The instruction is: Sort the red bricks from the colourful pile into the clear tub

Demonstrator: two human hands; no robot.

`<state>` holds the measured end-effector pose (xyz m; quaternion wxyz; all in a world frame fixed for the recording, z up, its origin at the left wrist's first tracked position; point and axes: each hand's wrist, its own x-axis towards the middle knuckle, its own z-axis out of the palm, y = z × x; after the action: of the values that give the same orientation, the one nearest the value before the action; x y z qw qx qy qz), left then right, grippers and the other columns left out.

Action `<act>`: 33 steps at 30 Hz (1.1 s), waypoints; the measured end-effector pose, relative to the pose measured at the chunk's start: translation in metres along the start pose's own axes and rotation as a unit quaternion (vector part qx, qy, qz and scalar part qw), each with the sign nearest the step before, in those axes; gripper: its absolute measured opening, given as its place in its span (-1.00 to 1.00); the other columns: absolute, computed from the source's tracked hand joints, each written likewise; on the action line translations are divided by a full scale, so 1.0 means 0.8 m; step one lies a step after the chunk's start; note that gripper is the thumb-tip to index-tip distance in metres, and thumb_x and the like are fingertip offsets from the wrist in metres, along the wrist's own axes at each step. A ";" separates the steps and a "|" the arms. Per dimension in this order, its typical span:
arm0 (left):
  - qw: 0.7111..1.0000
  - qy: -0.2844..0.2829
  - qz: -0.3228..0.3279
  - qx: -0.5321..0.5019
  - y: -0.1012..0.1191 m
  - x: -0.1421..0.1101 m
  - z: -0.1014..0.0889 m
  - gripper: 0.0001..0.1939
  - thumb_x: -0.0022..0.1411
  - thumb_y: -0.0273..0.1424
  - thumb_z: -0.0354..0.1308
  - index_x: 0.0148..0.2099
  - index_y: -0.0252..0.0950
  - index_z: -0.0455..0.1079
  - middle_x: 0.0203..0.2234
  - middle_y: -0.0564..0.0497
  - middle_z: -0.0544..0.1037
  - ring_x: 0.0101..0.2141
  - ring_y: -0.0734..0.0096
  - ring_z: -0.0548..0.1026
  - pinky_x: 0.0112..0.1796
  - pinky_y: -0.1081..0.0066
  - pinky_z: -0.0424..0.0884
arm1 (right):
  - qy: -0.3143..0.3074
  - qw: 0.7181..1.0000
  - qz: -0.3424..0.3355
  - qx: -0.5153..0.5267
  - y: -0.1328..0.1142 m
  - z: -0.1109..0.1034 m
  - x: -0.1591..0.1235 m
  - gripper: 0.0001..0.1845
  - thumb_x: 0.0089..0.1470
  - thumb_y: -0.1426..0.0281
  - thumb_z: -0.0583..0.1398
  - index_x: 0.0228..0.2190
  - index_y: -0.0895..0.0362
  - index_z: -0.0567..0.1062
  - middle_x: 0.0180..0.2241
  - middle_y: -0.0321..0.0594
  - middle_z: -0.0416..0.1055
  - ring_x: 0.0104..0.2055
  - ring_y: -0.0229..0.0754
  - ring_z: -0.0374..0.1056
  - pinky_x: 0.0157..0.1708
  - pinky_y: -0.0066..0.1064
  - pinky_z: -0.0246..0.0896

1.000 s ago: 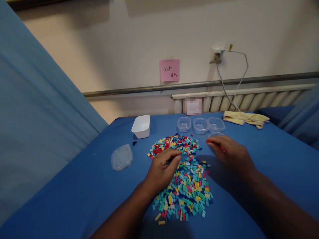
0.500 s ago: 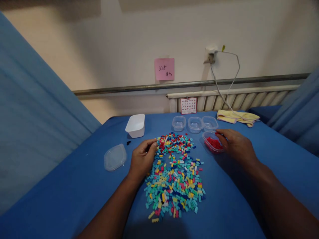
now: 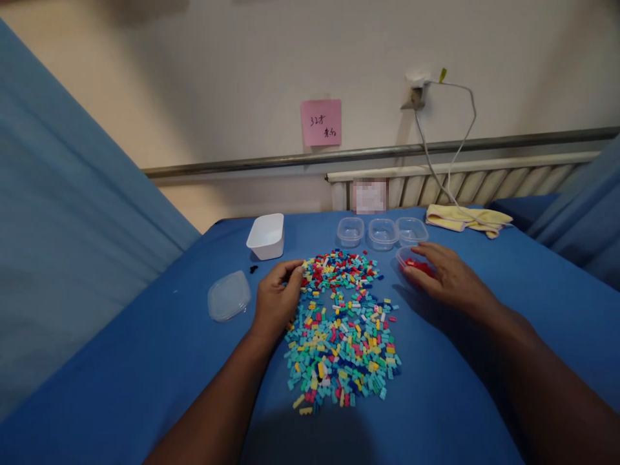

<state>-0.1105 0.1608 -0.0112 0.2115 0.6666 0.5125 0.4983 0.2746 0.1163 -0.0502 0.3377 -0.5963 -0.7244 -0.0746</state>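
Many small toy bricks in mixed colours lie in a loose pile (image 3: 343, 329) on the blue cloth, with red ones mainly in its far part. At that part's left edge rests my left hand (image 3: 278, 294), thumb and fingers pinched together; whatever is between the tips is too small to make out. A clear tub of red bricks (image 3: 417, 266) stands right of the pile. Over its right side is my right hand (image 3: 448, 274), thumb and fingers apart, reaching over the rim. The hand partly hides the tub, and no brick shows between its fingers.
Behind the pile stand three clear tubs (image 3: 350, 232). A white box (image 3: 267, 237), a clear lid (image 3: 229, 296) and small black pieces (image 3: 253, 268) are on the left. At the back right lies a yellow cloth (image 3: 465, 218) with a white cable (image 3: 440, 184) hanging over it.
My right hand has gone from pinching at the tub's rim to spread fingers over the tub. My left hand stays at the pile's edge. The whole view has shifted slightly.
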 end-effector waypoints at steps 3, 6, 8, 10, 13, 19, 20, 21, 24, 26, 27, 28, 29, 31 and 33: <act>1.000 0.006 0.017 0.020 -0.004 0.003 -0.001 -0.70 0.40 -0.20 0.22 -0.02 -0.26 0.67 -0.16 -0.06 0.71 -0.14 0.20 0.64 0.01 0.24 0.55 | -0.046 0.999 0.003 -0.024 0.007 0.012 -0.006 -0.42 0.37 0.06 0.18 0.18 0.20 0.60 0.28 0.24 0.47 0.30 0.33 0.42 0.25 0.19 0.37; 0.999 0.022 0.026 0.033 -0.013 0.007 -0.002 -0.69 0.39 -0.20 0.20 -0.01 -0.26 0.66 -0.12 -0.08 0.71 -0.07 0.17 0.63 0.05 0.21 0.54 | -0.034 0.998 0.012 -0.051 0.004 0.014 -0.005 -0.44 0.39 0.07 0.16 0.14 0.21 0.62 0.26 0.27 0.48 0.29 0.37 0.42 0.23 0.27 0.35; 0.999 0.027 0.016 0.042 -0.023 0.010 -0.002 -0.66 0.40 -0.19 0.18 0.02 -0.26 0.65 -0.06 -0.09 0.70 -0.02 0.15 0.64 0.07 0.20 0.55 | -0.008 0.999 -0.003 -0.051 -0.012 0.012 -0.002 -0.43 0.40 0.06 0.15 0.14 0.22 0.62 0.27 0.28 0.46 0.31 0.39 0.40 0.28 0.32 0.28; 0.998 0.006 0.008 0.064 -0.034 0.013 -0.002 -0.61 0.43 -0.19 0.14 0.11 -0.28 0.62 0.03 -0.13 0.69 0.07 0.11 0.62 0.13 0.15 0.53 | -0.004 0.999 -0.042 -0.016 -0.040 0.014 0.000 -0.43 0.45 0.09 0.11 0.21 0.21 0.57 0.33 0.24 0.42 0.38 0.32 0.34 0.36 0.27 0.21; 0.988 -0.064 0.029 0.134 -0.051 0.016 -0.002 -0.48 0.49 -0.17 0.04 0.28 -0.36 0.53 0.25 -0.23 0.57 0.28 0.04 0.50 0.34 0.04 0.36 | -0.069 0.993 -0.080 0.053 -0.083 0.032 -0.004 -0.37 0.51 0.09 0.04 0.40 0.15 0.38 0.44 0.10 0.30 0.50 0.19 0.19 0.44 0.17 0.17; 0.942 -0.198 -0.007 0.270 -0.063 0.008 -0.001 -0.20 0.59 -0.04 -0.18 0.56 -0.56 0.08 0.55 -0.43 0.00 0.55 -0.11 -0.03 0.48 -0.11 -0.01 | -0.218 0.974 -0.009 0.062 -0.106 0.065 -0.010 -0.09 0.48 -0.14 -0.10 0.48 0.28 0.22 0.51 0.24 0.10 0.57 0.26 0.00 0.50 0.22 0.03; 0.935 -0.220 -0.022 0.277 -0.060 0.005 0.000 -0.17 0.59 -0.01 -0.21 0.59 -0.58 0.00 0.56 -0.44 -0.07 0.56 -0.12 -0.09 0.48 -0.12 -0.02 | -0.233 0.970 -0.011 0.072 -0.107 0.064 -0.009 -0.08 0.48 -0.15 -0.12 0.49 0.29 0.21 0.52 0.24 0.07 0.58 0.25 -0.02 0.50 0.21 0.01; 0.928 -0.243 -0.030 0.281 -0.057 0.002 0.001 -0.15 0.59 0.01 -0.22 0.60 -0.58 -0.07 0.57 -0.45 -0.14 0.56 -0.13 -0.15 0.48 -0.13 -0.03 | -0.245 0.966 -0.020 0.083 -0.108 0.062 -0.009 -0.08 0.48 -0.15 -0.12 0.49 0.28 0.20 0.53 0.22 0.04 0.59 0.23 -0.05 0.51 0.20 -0.01; 0.909 -0.295 -0.006 0.295 -0.039 -0.007 0.005 -0.16 0.61 0.00 -0.24 0.62 -0.54 -0.17 0.58 -0.41 -0.23 0.57 -0.11 -0.23 0.48 -0.13 -0.07 | -0.269 0.955 -0.060 0.106 -0.118 0.055 -0.008 -0.11 0.49 -0.14 -0.12 0.52 0.20 0.16 0.57 0.09 -0.06 0.61 0.17 -0.14 0.54 0.16 -0.07; 0.901 -0.301 0.041 0.310 -0.025 -0.012 0.008 -0.21 0.62 -0.04 -0.25 0.63 -0.45 -0.15 0.59 -0.34 -0.21 0.57 -0.06 -0.24 0.49 -0.14 -0.14 | -0.282 0.952 -0.071 0.098 -0.128 0.056 -0.002 -0.10 0.49 -0.14 -0.13 0.52 0.21 0.16 0.58 0.07 -0.11 0.62 0.15 -0.18 0.55 0.14 -0.13; 0.897 -0.304 0.066 0.315 -0.019 -0.015 0.009 -0.24 0.63 -0.05 -0.25 0.63 -0.41 -0.12 0.59 -0.30 -0.17 0.57 -0.04 -0.22 0.49 -0.15 -0.18 | -0.288 0.951 -0.073 0.089 -0.133 0.059 0.003 -0.08 0.49 -0.15 -0.14 0.52 0.24 0.16 0.58 0.10 -0.11 0.62 0.17 -0.20 0.56 0.15 -0.15; 0.892 -0.310 0.089 0.318 -0.015 -0.017 0.010 -0.26 0.63 -0.06 -0.25 0.63 -0.37 -0.08 0.59 -0.28 -0.13 0.57 -0.02 -0.20 0.50 -0.15 -0.19 | -0.293 0.950 -0.075 0.080 -0.138 0.064 0.009 -0.06 0.48 -0.17 -0.14 0.51 0.27 0.16 0.57 0.13 -0.11 0.62 0.18 -0.21 0.56 0.16 -0.17; 0.886 -0.323 0.107 0.315 -0.011 -0.020 0.011 -0.28 0.63 -0.06 -0.24 0.62 -0.36 -0.05 0.59 -0.27 -0.09 0.57 -0.01 -0.17 0.50 -0.13 -0.18 | -0.299 0.948 -0.079 0.076 -0.144 0.069 0.015 -0.04 0.47 -0.18 -0.13 0.51 0.29 0.16 0.57 0.16 -0.10 0.62 0.20 -0.22 0.56 0.17 -0.18; 0.877 -0.354 0.131 0.296 -0.008 -0.024 0.012 -0.28 0.63 -0.06 -0.20 0.61 -0.38 -0.01 0.58 -0.28 -0.03 0.57 0.01 -0.10 0.50 -0.07 -0.10 | -0.312 0.941 -0.104 0.084 -0.154 0.080 0.029 -0.04 0.48 -0.16 -0.12 0.52 0.31 0.14 0.56 0.19 -0.09 0.62 0.22 -0.20 0.55 0.19 -0.17; 0.875 -0.371 0.149 0.273 -0.006 -0.025 0.008 -0.29 0.62 -0.10 -0.14 0.60 -0.41 0.01 0.56 -0.31 0.01 0.55 0.05 -0.02 0.49 0.00 0.01 | -0.320 0.932 -0.138 0.101 -0.162 0.085 0.037 -0.10 0.50 -0.09 -0.12 0.52 0.31 0.11 0.56 0.21 -0.06 0.61 0.20 -0.14 0.54 0.19 -0.12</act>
<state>-0.1064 0.1466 -0.0266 0.1192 0.9021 0.4070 0.0801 0.1271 0.1394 -0.0466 0.1334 -0.4453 -0.8729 0.1480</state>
